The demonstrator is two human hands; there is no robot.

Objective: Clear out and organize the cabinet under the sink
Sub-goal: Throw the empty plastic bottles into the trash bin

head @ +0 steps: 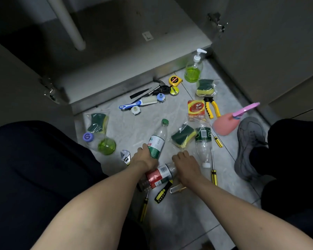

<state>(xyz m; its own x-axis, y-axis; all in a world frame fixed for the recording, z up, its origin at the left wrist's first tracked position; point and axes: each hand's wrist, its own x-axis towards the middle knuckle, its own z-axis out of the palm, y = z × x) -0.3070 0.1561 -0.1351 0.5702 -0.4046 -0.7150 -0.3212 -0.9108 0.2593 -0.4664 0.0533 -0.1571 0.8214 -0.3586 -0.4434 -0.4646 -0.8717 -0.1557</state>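
The cabinet floor (116, 37) under the sink lies bare behind a white drain pipe (69, 24), both doors open. On the tiled floor in front, my left hand (145, 156) grips the lower end of a green-labelled clear bottle (157, 139) with a green cap. My right hand (185, 164) rests on the neck end of a red-labelled bottle (158, 176) lying on its side; whether it grips the bottle I cannot tell. A third clear bottle (203, 143) lies just right of my right hand.
Scattered on the tiles: bagged sponges (183, 136), a green soap dispenser (193, 68), yellow pliers (212, 107), screwdrivers (214, 175), a scrub brush (139, 103), tape measures (175, 80), a wrench (125, 156), a pink brush (224, 123). My knees and a grey shoe (249, 147) flank the pile.
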